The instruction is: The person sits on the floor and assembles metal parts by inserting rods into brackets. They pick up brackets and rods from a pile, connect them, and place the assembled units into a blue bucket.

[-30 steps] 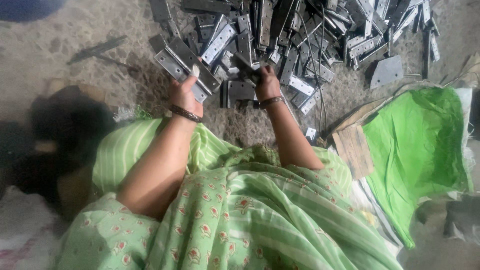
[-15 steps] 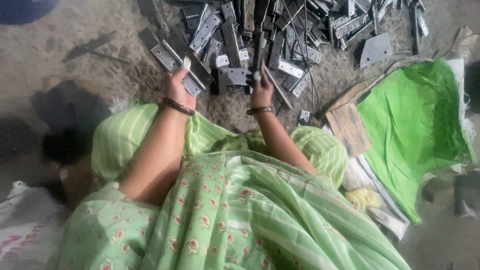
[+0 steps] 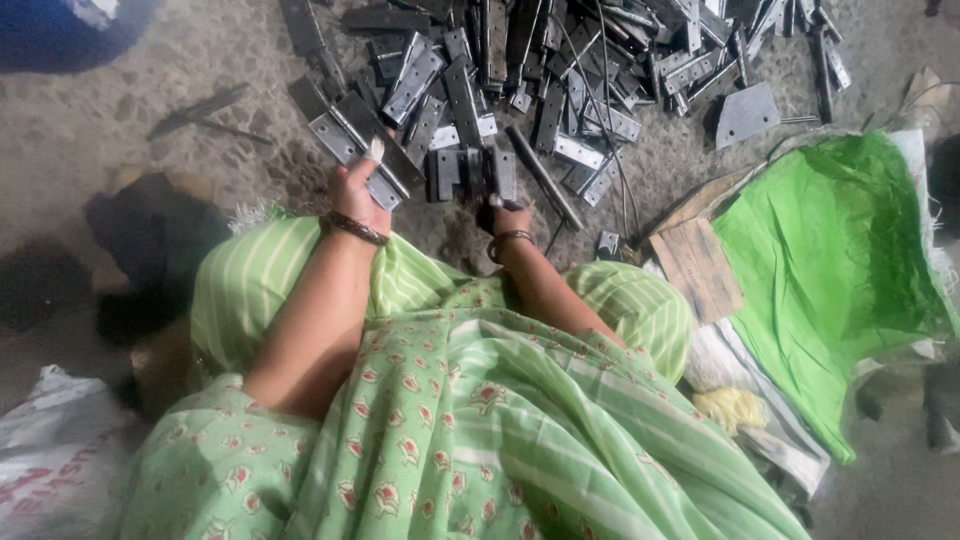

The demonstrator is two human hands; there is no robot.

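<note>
The left hand (image 3: 358, 190) is closing around a long grey hinge (image 3: 350, 145) at the near edge of the pile, fingers wrapped over its lower end, so that one is clamped. The right hand (image 3: 508, 212) is reaching to a dark folded hinge (image 3: 470, 172) lying on the floor (image 3: 90, 110) just ahead of the knees; the fingers are touching its near edge, but whether they are actually gripping it I cannot tell, since the hand is mostly hidden behind the piece. The two hands are working apart, each wearing a bangle (image 3: 352, 229) at the wrist. To do this well, I would judge, the left should be holding the hinge near its middle so the leaves are not flapping, and the right should be getting its fingers fully under the dark one before lifting, as flat metal on rough concrete is slipping easily. Beyond the hands, the pile (image 3: 560, 70) of hinges and strips is spreading across the floor, leaves overlapping every way, with a flat grey plate (image 3: 745, 112) lying off to the right of it. Nearer in, green patterned cloth is covering the lap. To the right, a green sack (image 3: 830, 260) is lying open beside a piece of cardboard (image 3: 698, 268), and a white sack (image 3: 50, 450) is sitting at lower left.
</note>
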